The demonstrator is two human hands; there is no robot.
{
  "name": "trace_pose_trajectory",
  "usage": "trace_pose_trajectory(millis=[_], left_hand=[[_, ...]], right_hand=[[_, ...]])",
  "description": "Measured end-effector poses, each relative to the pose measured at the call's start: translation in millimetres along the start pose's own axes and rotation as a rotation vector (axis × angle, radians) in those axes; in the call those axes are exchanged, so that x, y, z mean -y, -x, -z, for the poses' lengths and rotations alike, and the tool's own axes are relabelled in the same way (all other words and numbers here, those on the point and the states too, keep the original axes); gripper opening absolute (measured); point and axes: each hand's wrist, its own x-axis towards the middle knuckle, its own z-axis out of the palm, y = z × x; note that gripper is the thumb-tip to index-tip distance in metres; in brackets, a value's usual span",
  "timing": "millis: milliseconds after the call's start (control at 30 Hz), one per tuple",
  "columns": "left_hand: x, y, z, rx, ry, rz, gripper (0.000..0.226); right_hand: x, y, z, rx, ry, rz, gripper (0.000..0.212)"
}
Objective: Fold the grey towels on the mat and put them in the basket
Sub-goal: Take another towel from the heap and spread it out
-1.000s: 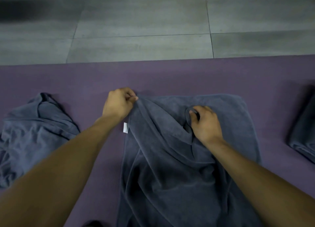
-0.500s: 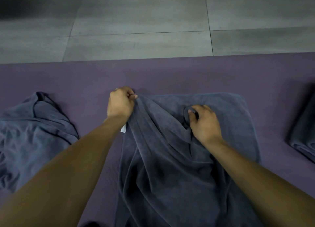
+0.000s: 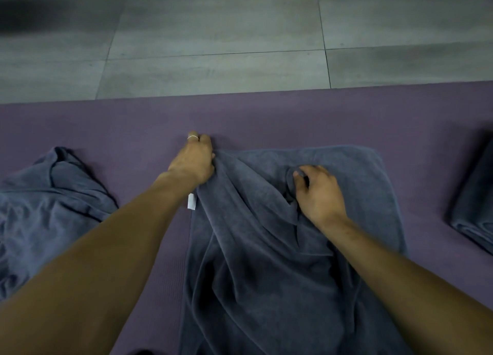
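Observation:
A grey towel [image 3: 266, 248] lies rumpled on the purple mat [image 3: 266, 119] in front of me, its far part flat and a white tag [image 3: 191, 201] hanging at its left edge. My left hand [image 3: 194, 159] grips the towel's far left corner, fingers curled into the cloth. My right hand [image 3: 318, 192] pinches a raised fold near the towel's middle. A second grey towel [image 3: 48, 210] sits crumpled on the mat to the left. No basket is in view.
A folded grey towel [image 3: 472, 202] lies at the mat's right edge, partly cut off by the frame. Beyond the mat's far edge is grey tiled floor [image 3: 213, 47].
My left hand has pushed the towel's left corner slightly farther away along the mat. My right hand keeps its hold on the fold and has barely moved.

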Motion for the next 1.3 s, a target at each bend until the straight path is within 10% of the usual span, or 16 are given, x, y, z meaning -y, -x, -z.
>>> trace_pose_trajectory(millis=[233,633,1300], left_hand=[[-39,44,-8,-0.188,0.239,-0.106,0.018],[-156,73,-36,-0.273,0.672,-0.171,0.011],[-152,79,-70,-0.277,0.798,-0.042,0.012]], right_hand=[[-5,0,17,0.086,-0.068,0.020,0.031],[-70,-21,79,-0.268,-0.027,-0.147,0.015],[-85,-58,94,-0.273,-0.162,-0.502,0.011]])
